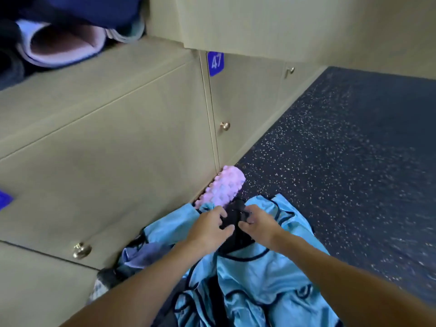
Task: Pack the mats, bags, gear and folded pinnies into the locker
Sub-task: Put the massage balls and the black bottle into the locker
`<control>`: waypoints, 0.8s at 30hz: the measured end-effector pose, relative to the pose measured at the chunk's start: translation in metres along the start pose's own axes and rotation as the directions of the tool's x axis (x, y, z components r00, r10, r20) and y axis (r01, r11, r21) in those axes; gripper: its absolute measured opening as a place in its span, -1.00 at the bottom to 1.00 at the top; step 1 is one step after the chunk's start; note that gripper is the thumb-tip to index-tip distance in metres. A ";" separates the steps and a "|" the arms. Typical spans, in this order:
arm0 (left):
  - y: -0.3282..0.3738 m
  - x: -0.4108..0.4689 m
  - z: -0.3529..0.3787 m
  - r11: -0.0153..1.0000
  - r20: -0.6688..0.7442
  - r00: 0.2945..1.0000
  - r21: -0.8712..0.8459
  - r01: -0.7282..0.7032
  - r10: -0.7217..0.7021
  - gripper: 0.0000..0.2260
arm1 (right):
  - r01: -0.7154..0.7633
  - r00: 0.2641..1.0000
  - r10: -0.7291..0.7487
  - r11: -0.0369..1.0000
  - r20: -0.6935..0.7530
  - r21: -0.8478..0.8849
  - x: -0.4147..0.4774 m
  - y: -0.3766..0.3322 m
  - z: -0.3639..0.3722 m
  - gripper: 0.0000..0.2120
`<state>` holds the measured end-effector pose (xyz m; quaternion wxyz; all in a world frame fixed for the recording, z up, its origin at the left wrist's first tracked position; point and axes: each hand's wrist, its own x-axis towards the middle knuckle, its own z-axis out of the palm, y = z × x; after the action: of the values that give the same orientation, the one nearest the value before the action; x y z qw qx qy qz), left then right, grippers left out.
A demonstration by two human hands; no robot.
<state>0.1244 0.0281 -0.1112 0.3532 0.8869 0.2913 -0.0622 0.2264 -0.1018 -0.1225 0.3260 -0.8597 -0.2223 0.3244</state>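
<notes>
A heap of light blue pinnies (254, 274) with dark trim lies on the floor by the lockers. On top of it sits a small black bag (233, 223) with a strap. My left hand (207, 228) grips the bag's left side. My right hand (254, 223) pinches its strap or buckle on the right. A pink knobbed foam roller (223, 186) lies just beyond, against the locker base. At the top left an open locker (151, 27) holds rolled mats (61, 43) and dark fabric.
Beige locker doors (106, 142) with brass knobs (82, 250) run along the left; one carries a blue 47 plate (215, 63). An open locker door (283, 22) hangs overhead at the top right. Dark speckled rubber floor (342, 161) spreads to the right.
</notes>
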 end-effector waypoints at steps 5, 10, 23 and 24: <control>-0.030 0.014 0.037 0.994 0.102 0.989 0.002 0.108 -0.108 -0.54 | -0.111 0.994 0.110 0.989 0.012 0.099 0.006 0.034 0.033 -0.51; -0.037 0.023 0.052 0.980 0.193 0.974 -0.137 0.143 -0.116 -0.12 | -0.185 0.982 0.187 0.945 0.021 0.270 0.014 0.041 0.041 -0.41; 0.001 -0.014 0.013 0.903 0.018 0.999 -0.427 0.043 -0.039 -0.50 | -0.171 0.978 0.206 0.708 0.031 0.685 -0.025 -0.002 0.006 -0.33; 0.009 -0.020 0.003 0.888 0.003 1.000 -0.460 0.010 -0.010 -0.53 | -0.140 0.984 0.176 0.686 0.024 0.714 -0.032 -0.011 0.000 -0.36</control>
<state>0.1136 0.0113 -0.1015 0.5528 0.7766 0.3020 0.0064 0.2029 -0.1136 -0.1017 0.6088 -0.6898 0.0031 0.3918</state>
